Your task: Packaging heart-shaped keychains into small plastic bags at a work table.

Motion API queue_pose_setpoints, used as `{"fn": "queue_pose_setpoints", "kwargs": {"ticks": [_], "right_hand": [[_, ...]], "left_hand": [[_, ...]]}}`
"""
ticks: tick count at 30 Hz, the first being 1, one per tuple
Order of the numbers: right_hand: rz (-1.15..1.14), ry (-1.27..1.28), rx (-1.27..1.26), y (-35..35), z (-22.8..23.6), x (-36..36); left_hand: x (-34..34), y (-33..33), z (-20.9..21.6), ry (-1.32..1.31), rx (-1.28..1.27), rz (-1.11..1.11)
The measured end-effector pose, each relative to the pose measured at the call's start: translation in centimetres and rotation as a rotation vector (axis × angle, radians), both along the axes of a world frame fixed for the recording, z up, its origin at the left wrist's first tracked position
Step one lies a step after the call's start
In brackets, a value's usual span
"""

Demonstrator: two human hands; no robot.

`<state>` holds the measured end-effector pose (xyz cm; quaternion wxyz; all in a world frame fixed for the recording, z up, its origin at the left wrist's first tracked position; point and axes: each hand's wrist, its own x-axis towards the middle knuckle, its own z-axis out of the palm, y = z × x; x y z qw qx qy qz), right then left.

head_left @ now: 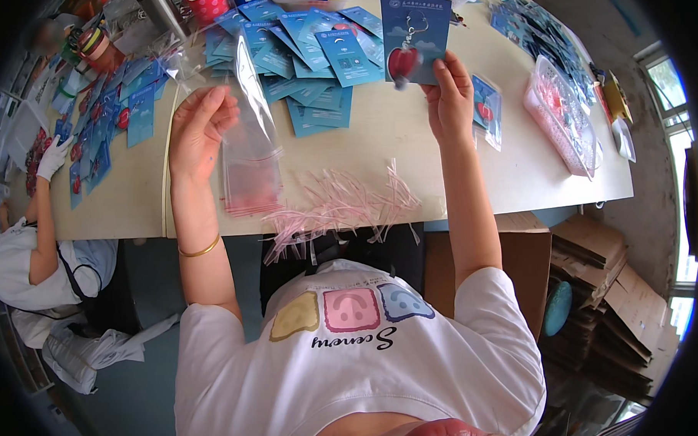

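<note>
My right hand (449,95) pinches the lower right corner of a blue backing card (433,42), held upright above the table. A keychain with a silver ring and a glossy red charm (403,63) hangs on the card's front. At the left, my left hand (203,127) is raised with its fingers curled together at the edge of a clear plastic bag (254,91); the exact contact is hard to see. Below it lies a stack of clear bags with pinkish edges (252,187). A bagged card with a red charm (485,109) lies beyond my right wrist.
Blue cards (315,115) are heaped at the table's middle, with more at the far right (539,38). Pink-white strips (348,203) lie along the near edge. A pink basket (565,118) stands right. A co-worker's gloved hand (53,157) works at left. Flattened cartons (605,286) lean below.
</note>
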<state>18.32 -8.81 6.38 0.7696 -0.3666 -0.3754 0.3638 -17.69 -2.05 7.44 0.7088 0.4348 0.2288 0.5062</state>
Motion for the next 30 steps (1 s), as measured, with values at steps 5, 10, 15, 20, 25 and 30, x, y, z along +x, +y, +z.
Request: {"fn": "queue_pose_setpoints", "kwargs": {"ticks": [5, 10, 15, 20, 25, 30], "right_hand": [[0.281, 0.203, 0.072, -1.4, 1.1, -2.6], [0.383, 0.281, 0.007, -1.9, 1.9, -5.4], [0.448, 0.373, -0.117, -2.9, 2.5, -8.4], [0.276, -0.061, -0.088, -3.7, 1.8, -10.3], [0.377, -0.287, -0.359, -5.8, 0.8, -8.3], [0.383, -0.198, -0.215, -7.1, -0.2, -10.9]], "left_hand": [[3.2, 0.2, 1.1, -0.086, 0.034, -0.152], [7.9, -1.6, 4.1, -0.218, -0.018, -0.240], [11.1, -1.4, 4.4, -0.190, -0.078, -0.294], [12.2, -2.3, 4.4, -0.168, -0.076, -0.042], [8.5, -0.2, 4.3, -0.305, -0.297, 0.102], [8.7, -0.1, 4.1, -0.319, -0.333, 0.239]]}}
